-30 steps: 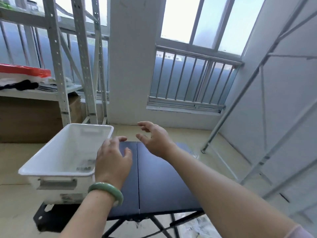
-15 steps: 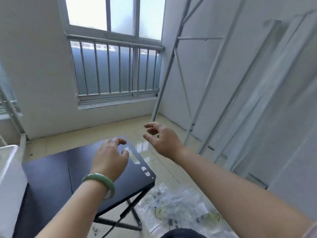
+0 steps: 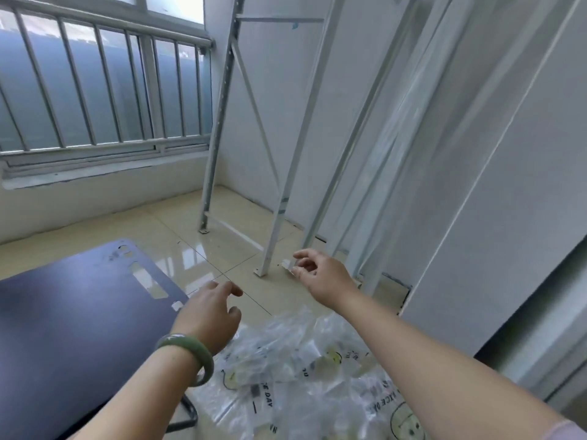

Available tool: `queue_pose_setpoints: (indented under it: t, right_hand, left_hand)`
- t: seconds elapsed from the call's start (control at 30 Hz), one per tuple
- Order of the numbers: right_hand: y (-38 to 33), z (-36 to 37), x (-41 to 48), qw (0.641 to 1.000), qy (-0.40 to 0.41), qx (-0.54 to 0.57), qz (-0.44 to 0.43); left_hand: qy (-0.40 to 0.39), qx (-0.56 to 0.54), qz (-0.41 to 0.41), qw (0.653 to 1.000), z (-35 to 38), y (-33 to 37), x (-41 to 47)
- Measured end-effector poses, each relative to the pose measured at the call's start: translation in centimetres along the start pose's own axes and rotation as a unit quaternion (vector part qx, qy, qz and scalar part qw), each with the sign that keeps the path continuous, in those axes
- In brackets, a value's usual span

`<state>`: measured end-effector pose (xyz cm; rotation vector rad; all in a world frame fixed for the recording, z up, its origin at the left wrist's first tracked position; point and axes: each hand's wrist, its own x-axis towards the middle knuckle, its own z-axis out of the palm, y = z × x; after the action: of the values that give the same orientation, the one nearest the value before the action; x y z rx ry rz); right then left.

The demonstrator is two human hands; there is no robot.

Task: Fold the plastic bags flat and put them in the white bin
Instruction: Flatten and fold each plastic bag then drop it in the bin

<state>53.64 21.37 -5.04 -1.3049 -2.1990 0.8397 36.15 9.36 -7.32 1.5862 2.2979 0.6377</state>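
Clear plastic bags (image 3: 305, 369), crumpled and overlapping in a loose heap on the tiled floor (image 3: 197, 236), just right of the dark worktop (image 3: 79, 312) and partly under both forearms. Smiley prints and dark lettering visible on several; none flattened, none lifted. Probably dumped on the floor because the worktop is kept bare as the folding surface, judging by its flat, uncluttered top. Left hand (image 3: 209, 315), green bangle (image 3: 187, 354) on the wrist, hovering over the worktop's right corner, fingers loosely spread, holding nothing. Right hand (image 3: 324, 277) further out over the floor beyond the heap, near the foot of a white metal rack (image 3: 279, 198), thumb and fingers curled but apart, also empty. Both hands separate from each other and clear of the bags; reads as arms held forward for balance while leaning toward the heap, not as a grasp in progress. White bin not in view, so drop-off point unconfirmed from here. Task judged at the very start: no bag picked. Next move likely needs a pinch on one top bag only; film is thin, slippery and tangled, so pulling one risks dragging neighbours along. Rack leg and worktop frame close by, so limited room to swing.
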Motion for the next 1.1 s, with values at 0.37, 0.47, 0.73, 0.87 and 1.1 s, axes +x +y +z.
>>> queue_pose_setpoints:
  t: [0.37, 0.47, 0.73, 0.87, 1.1]
  right_hand:
    - [12.7, 5.3, 5.9, 0.992, -0.023, 0.013, 0.124]
    - [15.9, 7.6, 7.7, 0.988, -0.036, 0.014, 0.148]
    - [22.3, 13.6, 11.2, 0.971, -0.055, 0.027, 0.233]
    - [23.6, 16.2, 12.4, 0.932, -0.034, 0.081, 0.351]
    - [24.4, 19.5, 13.9, 0.767, 0.046, 0.394, 0.504]
  left_hand:
    - [-0.138, -0.02, -0.063, 0.988, 13.2, -4.4, 6.0]
    - [-0.166, 0.007, -0.082, 0.983, 16.5, -6.1, 7.8]
    - [-0.262, 0.058, -0.071, 0.961, 24.1, -9.8, 11.1]
    - [-0.308, 0.066, -0.059, 0.947, 26.5, -10.3, 12.1]
    - [-0.356, 0.084, -0.069, 0.928, 29.6, -11.4, 13.1]
